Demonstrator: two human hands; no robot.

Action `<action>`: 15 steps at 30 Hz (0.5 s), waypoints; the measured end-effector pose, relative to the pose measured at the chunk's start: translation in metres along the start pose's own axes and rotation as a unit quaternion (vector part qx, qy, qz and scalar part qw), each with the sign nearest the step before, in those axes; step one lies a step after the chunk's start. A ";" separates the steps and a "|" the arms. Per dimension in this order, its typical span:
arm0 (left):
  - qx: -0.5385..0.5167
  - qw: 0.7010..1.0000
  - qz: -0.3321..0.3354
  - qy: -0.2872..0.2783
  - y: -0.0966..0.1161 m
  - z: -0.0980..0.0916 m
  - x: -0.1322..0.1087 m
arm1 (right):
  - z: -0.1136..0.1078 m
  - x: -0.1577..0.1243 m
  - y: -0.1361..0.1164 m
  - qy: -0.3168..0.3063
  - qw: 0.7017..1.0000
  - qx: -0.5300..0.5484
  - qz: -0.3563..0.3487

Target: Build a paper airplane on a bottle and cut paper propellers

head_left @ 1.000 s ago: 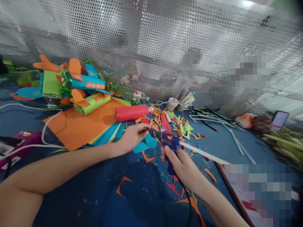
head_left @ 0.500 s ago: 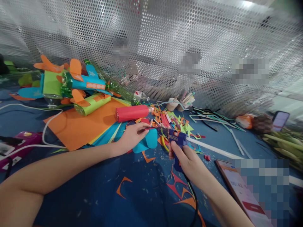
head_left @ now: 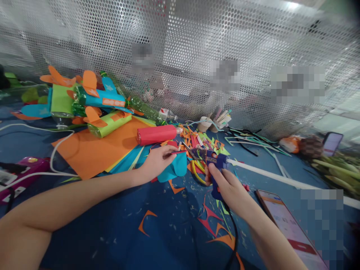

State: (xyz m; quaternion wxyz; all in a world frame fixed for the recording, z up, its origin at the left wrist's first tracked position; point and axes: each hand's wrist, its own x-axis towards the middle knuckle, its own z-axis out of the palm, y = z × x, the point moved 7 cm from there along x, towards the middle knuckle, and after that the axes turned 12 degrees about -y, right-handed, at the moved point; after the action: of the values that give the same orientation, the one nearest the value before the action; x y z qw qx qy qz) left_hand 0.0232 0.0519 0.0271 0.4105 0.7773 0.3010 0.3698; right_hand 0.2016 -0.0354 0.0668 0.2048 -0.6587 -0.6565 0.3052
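Note:
My right hand (head_left: 228,187) is wrapped round the handle of a blue hot glue gun (head_left: 213,162), whose nozzle points left. A white glue stick (head_left: 281,179) sticks out of the gun's back toward the right. My left hand (head_left: 157,160) pinches a thin red paper piece (head_left: 180,152) just in front of the nozzle. It rests on a teal cut-out shape (head_left: 174,168) lying on the blue table (head_left: 112,232). A red paper roll (head_left: 157,134) lies just behind my left hand.
Paper-covered bottle aeroplanes (head_left: 84,99) and an orange sheet (head_left: 95,148) fill the back left. Coloured scraps (head_left: 213,144), cups of sticks (head_left: 213,122), a phone (head_left: 289,228) at front right, a white cable (head_left: 53,150) and a perforated metal screen (head_left: 197,56) surround the spot.
My right hand has drawn the glue gun to the right, away from my left hand's fingertips. My left hand has stayed in place, and more of the phone shows.

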 end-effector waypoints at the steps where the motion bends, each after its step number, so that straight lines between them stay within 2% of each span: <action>1: -0.002 1.000 -0.004 0.000 0.000 0.000 0.000 | -0.004 0.000 0.000 0.006 1.000 -0.025 -0.011; 4: -0.009 1.000 -0.015 -0.002 -0.001 -0.002 0.002 | -0.015 0.000 0.005 0.022 0.987 -0.155 -0.042; 6: -0.018 1.000 -0.016 -0.007 -0.002 -0.002 0.003 | -0.020 0.002 0.020 0.017 0.968 -0.251 -0.020; 9: -0.045 0.999 -0.017 -0.012 -0.005 -0.002 0.005 | -0.020 0.006 0.050 -0.041 0.931 -0.363 0.016; 12: -0.068 0.997 -0.023 -0.018 -0.006 -0.002 0.005 | -0.017 0.005 0.071 -0.115 0.910 -0.396 0.039; 13: -0.072 0.997 -0.022 -0.020 -0.005 -0.002 0.005 | -0.018 0.005 0.073 -0.122 0.909 -0.397 0.043; 15: -0.073 0.997 -0.014 -0.031 0.000 -0.001 0.005 | -0.024 0.005 0.065 -0.092 0.914 -0.393 0.041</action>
State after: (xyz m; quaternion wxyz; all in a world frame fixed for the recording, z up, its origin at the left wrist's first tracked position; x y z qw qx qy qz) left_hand 0.0254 0.0557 0.0291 0.4801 0.7523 0.2710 0.3608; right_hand 0.2658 -0.0313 0.0399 -0.1446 -0.6814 -0.7118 0.0897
